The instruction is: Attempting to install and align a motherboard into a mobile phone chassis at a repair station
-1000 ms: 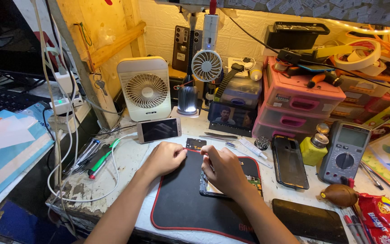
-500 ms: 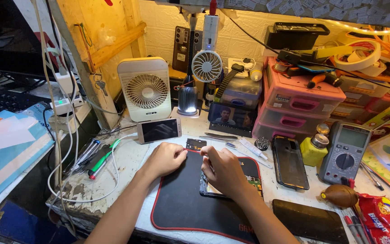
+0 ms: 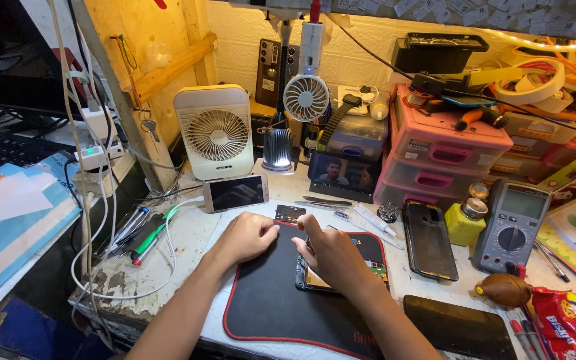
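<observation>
Resting on a black mat with red edging (image 3: 268, 307), both hands sit close together at the middle of the tabletop (image 3: 188, 237). Left hand (image 3: 248, 237) lies loosely curled, fingers folded under, knuckles toward the mat's far edge; cannot tell if its grip pinches anything. Right hand (image 3: 335, 257) covers an opened phone (image 3: 368, 257) lying flat on the mat, thumb up, fingers bent down onto the phone's near part; grip looks pressed together, but what is between the fingertips is hidden. Phone's circuit board shows at the right edge of the hand.

Small dark chip-like part (image 3: 289, 213) lies just beyond the mat, near the left hand. White phone (image 3: 235, 193) lies on its side behind that, screen dark. White desk fan (image 3: 215, 132) stands behind it, small clip fan (image 3: 306, 98) higher up to its right. Tweezers (image 3: 327, 201) and a small tube (image 3: 375, 220) lie past the mat's far right corner. Black phone back cover (image 3: 428, 239) sits right of the mat, then a yellow bottle (image 3: 465, 223) and a grey multimeter (image 3: 511, 227). Pink drawer unit (image 3: 445, 157) stands at the back. Pens (image 3: 145, 233) and white cables (image 3: 91, 200) lie at the left.
</observation>
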